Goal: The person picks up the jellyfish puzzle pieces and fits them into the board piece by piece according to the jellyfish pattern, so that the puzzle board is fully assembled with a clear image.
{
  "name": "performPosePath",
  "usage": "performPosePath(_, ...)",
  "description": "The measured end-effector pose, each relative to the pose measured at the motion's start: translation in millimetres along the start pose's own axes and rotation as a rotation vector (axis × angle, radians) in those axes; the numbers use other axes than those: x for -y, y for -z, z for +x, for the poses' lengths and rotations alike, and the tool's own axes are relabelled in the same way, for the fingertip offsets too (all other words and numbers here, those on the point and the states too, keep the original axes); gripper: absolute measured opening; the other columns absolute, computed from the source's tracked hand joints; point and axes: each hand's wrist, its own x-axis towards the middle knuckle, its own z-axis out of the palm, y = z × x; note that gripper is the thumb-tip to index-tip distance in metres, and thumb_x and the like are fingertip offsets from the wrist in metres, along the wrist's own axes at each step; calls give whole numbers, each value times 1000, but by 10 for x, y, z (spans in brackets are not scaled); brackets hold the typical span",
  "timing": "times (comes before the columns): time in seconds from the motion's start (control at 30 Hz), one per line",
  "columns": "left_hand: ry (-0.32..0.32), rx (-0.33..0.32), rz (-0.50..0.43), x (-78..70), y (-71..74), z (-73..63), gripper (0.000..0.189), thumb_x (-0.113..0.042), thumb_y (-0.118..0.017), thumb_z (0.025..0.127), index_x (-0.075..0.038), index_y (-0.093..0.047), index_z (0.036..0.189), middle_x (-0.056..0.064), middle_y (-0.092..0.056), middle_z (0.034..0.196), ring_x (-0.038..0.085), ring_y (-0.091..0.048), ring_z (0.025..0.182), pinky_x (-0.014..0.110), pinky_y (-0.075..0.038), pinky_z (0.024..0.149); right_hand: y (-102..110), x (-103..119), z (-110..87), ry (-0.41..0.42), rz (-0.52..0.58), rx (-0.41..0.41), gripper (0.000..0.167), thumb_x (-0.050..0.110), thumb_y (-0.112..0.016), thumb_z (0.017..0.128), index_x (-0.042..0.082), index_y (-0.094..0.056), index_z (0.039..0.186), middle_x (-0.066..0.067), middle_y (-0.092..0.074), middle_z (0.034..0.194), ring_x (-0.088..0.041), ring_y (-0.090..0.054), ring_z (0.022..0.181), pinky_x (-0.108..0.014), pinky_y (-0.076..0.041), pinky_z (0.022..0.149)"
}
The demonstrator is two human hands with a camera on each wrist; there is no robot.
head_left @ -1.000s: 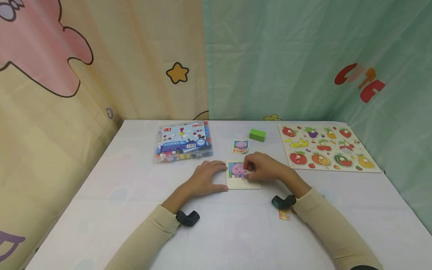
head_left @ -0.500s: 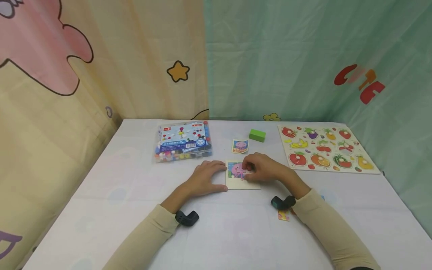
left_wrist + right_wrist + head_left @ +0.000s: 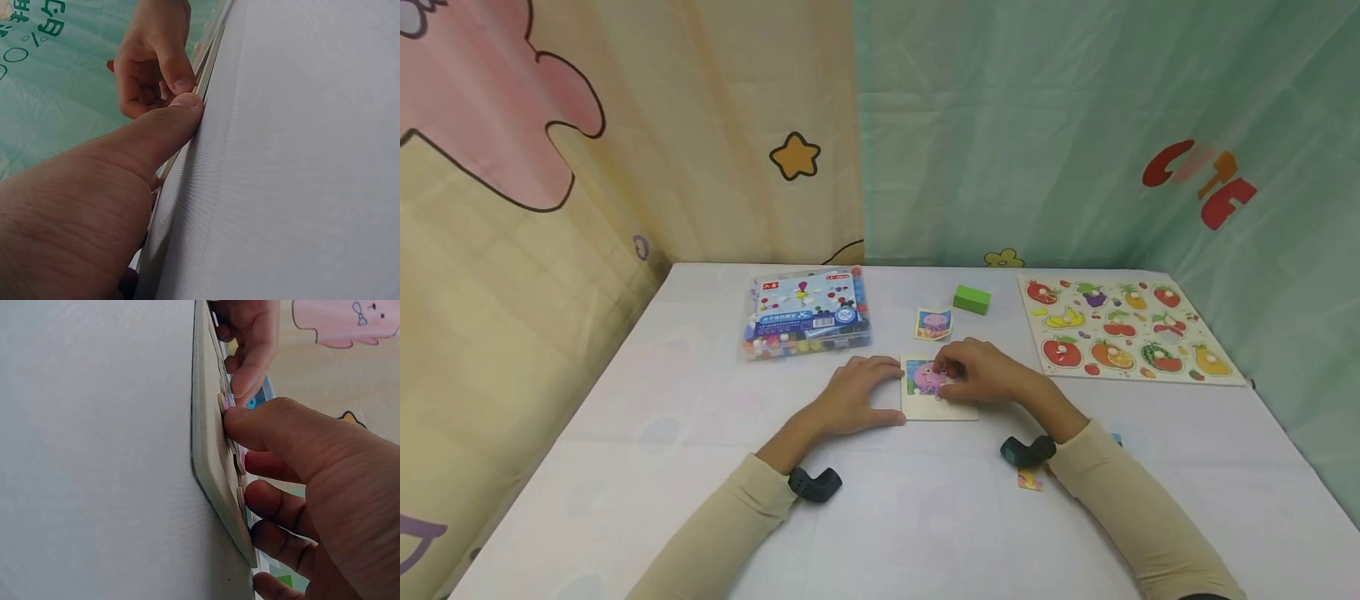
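A small square jigsaw board (image 3: pixel 928 409) lies flat in front of me, its upper part covered by joined puzzle pieces (image 3: pixel 925 379) with a pink octopus picture. Its lower strip is bare and pale. My left hand (image 3: pixel 853 397) steadies the board's left edge, fingers extended at the upper corner and thumb at the lower one. Bent over the right side of the picture, my right hand (image 3: pixel 983 372) pinches a puzzle piece between thumb and fingers, low on the board. The right wrist view shows the thumb (image 3: pixel 250 425) right at the pieces' edges; the hand hides part of the picture.
Behind the board lie a small octopus picture card (image 3: pixel 933 324) and a green block (image 3: pixel 972 300). A clear plastic box (image 3: pixel 808 312) of coloured parts stands back left, a fruit puzzle board (image 3: pixel 1131 329) back right. Loose puzzle pieces (image 3: pixel 1030 478) lie partly under the right forearm.
My right hand has shifted slightly left over the octopus picture, its fingertips closer to the joined pieces. The left hand stays at the board's edge.
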Motion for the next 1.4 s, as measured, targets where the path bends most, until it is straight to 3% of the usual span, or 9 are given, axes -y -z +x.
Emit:
performPosePath(0.33, 1, 4, -14, -21, -8, -15, 70, -53, -76, 86, -17, -57, 143, 1, -46, 152, 26, -38, 136, 49, -34, 104, -22, 27, -23, 10, -21, -15, 20, 25, -82, 84, 18, -71, 98, 5, -57, 83, -17, -49, 81, -36, -40, 73)
performPosePath(0.7, -3, 2, -17, -10, -44, -10, 70, -55, -75, 86, -18, -57, 143, 0, -47, 152, 25, -39, 135, 49, -35, 102, -39, -7, -52, 3, -20, -8, 25, 27, -83, 84, 18, -69, 104, 7, -57, 86, -15, -48, 83, -35, -41, 74)
performPosePath(0.8, -3, 1, -16, -15, -51, -3, 70, -55, -76, 86, -18, -57, 143, 0, -47, 152, 24, -39, 135, 49, -35, 102, -21, -20, -69, 9, -10, -2, 26, 29, -82, 85, 18, -70, 105, 7, -58, 90, -16, -49, 87, -37, -42, 77)
performPosePath(0.93, -14, 1, -26, -31, -58, 12, 70, -54, -76, 86, -18, -57, 143, 0, -47, 151, 25, -40, 134, 49, -35, 102, 105, -35, -164, 13, 57, -42, 26, 26, -82, 86, 16, -73, 108, 5, -62, 103, -19, -53, 102, -43, -44, 91)
performPosePath(1.03, -24, -2, -25, -39, -60, 18, 70, -55, -75, 86, -17, -57, 142, 1, -47, 152, 26, -40, 134, 49, -36, 101, 271, -63, -331, -8, 128, -80, 28, 20, -81, 87, 12, -72, 112, 1, -65, 112, -24, -56, 111, -50, -44, 97)
performPosePath(1.13, -15, -4, -9, -29, -53, 6, 71, -55, -75, 86, -17, -57, 142, 1, -47, 151, 26, -40, 134, 48, -36, 101, 409, -123, -590, -78, 163, -73, 32, 21, -80, 89, 10, -69, 117, -2, -66, 115, -27, -58, 112, -52, -47, 96)
performPosePath(1.27, -7, -6, 14, -2, -25, -11, 71, -54, -76, 86, -17, -57, 143, 1, -47, 152, 26, -40, 135, 48, -36, 102, 512, -233, -1089, -221, 147, -51, 37, 29, -79, 90, 12, -68, 121, 0, -66, 118, -26, -59, 113, -49, -49, 94)
performPosePath(1.4, -15, -13, 16, 16, 9, -3, 71, -54, -76, 86, -17, -56, 143, 1, -47, 152, 26, -40, 135, 49, -36, 101, 575, -341, -1624, -321, 101, -84, 39, 33, -81, 88, 16, -69, 121, 4, -66, 119, -19, -59, 113, -39, -51, 92)
